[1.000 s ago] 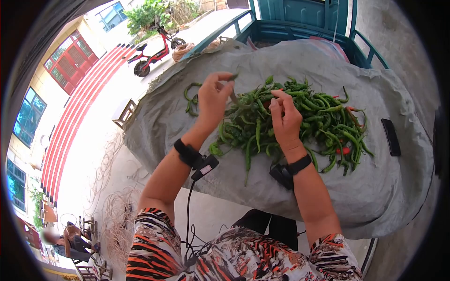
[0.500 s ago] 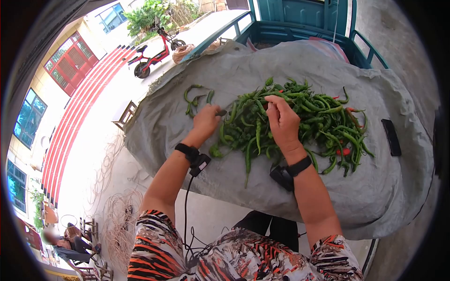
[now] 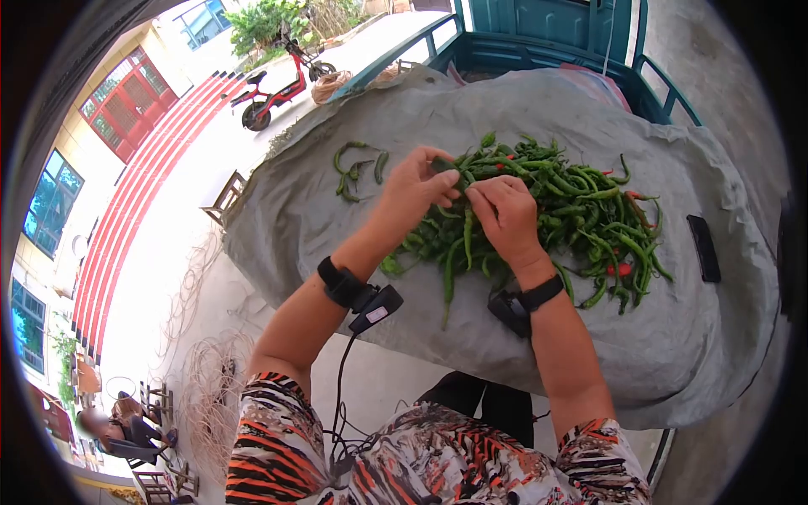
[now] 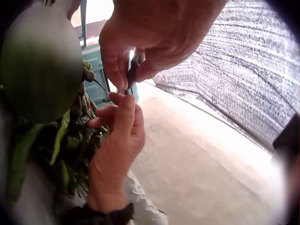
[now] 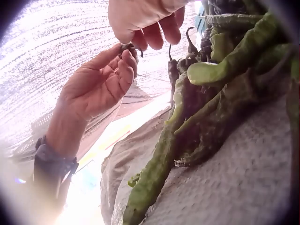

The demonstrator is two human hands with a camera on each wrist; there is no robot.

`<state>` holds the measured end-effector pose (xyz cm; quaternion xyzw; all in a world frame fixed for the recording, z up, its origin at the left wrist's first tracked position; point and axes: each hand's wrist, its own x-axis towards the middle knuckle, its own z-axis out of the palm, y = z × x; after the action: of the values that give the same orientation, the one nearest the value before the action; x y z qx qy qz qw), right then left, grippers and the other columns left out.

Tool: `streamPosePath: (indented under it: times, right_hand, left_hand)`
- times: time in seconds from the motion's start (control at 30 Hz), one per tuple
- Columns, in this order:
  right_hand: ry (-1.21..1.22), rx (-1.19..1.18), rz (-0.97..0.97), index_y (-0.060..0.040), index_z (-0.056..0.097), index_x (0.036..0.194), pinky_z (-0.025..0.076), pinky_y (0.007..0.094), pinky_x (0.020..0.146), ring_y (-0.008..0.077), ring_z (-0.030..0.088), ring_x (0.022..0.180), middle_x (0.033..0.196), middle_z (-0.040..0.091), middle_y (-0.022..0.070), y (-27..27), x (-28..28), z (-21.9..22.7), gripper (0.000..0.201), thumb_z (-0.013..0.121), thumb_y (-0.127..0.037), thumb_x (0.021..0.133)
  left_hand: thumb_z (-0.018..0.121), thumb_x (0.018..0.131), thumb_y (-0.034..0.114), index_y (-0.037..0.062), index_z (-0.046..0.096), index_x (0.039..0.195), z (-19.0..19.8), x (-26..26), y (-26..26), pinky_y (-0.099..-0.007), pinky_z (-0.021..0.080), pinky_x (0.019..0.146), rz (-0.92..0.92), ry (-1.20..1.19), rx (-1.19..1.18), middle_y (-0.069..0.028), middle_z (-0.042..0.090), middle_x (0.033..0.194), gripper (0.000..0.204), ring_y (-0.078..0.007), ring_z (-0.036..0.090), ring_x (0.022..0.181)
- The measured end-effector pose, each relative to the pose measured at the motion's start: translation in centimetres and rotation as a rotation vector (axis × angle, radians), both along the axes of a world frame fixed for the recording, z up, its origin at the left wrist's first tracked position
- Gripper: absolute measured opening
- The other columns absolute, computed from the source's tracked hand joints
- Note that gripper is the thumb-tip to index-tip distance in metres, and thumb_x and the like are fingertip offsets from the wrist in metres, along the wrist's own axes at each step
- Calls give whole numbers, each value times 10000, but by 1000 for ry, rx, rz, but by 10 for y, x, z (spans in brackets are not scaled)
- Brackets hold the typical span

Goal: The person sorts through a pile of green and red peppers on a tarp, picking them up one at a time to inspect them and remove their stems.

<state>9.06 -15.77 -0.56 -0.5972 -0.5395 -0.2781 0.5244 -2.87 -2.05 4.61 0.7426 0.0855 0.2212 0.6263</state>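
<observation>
Over the heap of green chili peppers (image 3: 581,189), my left hand (image 3: 408,192) holds a dark green pepper (image 3: 446,171) between thumb and fingers. My right hand (image 3: 507,217) meets it there, thumb and fingertips pinched together at the pepper's end. In the left wrist view the dark pepper (image 4: 134,69) shows between the left hand's (image 4: 154,33) fingers, right above the right hand's (image 4: 117,140) fingertips. A short straight pepper (image 3: 381,166) and a few curled ones lie apart, left of the heap.
A grey sheet (image 3: 295,227) lies under the peppers, over the bed of a teal cart (image 3: 547,38). To the right lies a black phone (image 3: 703,247). Red peppers (image 3: 621,269) show among the green. A cable (image 3: 339,379) hangs from the left wrist camera.
My left hand went down left of the heap, leaving the short straight pepper there, then came back right with another pepper to meet the right hand. The right hand has turned inward slightly.
</observation>
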Motion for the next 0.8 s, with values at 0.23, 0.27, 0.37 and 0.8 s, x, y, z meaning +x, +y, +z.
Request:
streamPosePath:
  times: [0.23,0.27,0.37,0.8]
  right_hand:
    - [95,-87,0,-108,674,947,475,346,729,216,598,644,665,622,27,-3,-5,2,144,714,-127,810]
    - [98,-64,-36,-111,672,959,477,345,729,215,598,645,666,622,28,-3,-5,1,150,708,-123,814]
    - [141,14,-127,-119,669,983,480,346,730,215,600,650,674,626,29,0,-3,0,157,689,-111,828]
    - [166,31,-164,-120,664,984,488,349,726,266,619,710,779,664,46,1,2,-7,131,616,-86,867]
  left_hand:
    - [605,953,176,23,549,1147,-5,6,12,-245,508,729,-22,37,-430,-41,622,993,254,-118,629,854]
    - [609,950,182,18,547,1153,-8,9,14,-248,507,732,-3,7,-423,-46,621,1003,268,-121,629,853]
    - [628,932,189,8,547,1165,-15,21,20,-255,504,737,112,-46,-259,-67,615,1030,306,-133,629,848]
    - [706,758,110,34,619,1083,-48,-64,38,-327,504,733,126,466,706,-118,612,1045,345,-192,617,793]
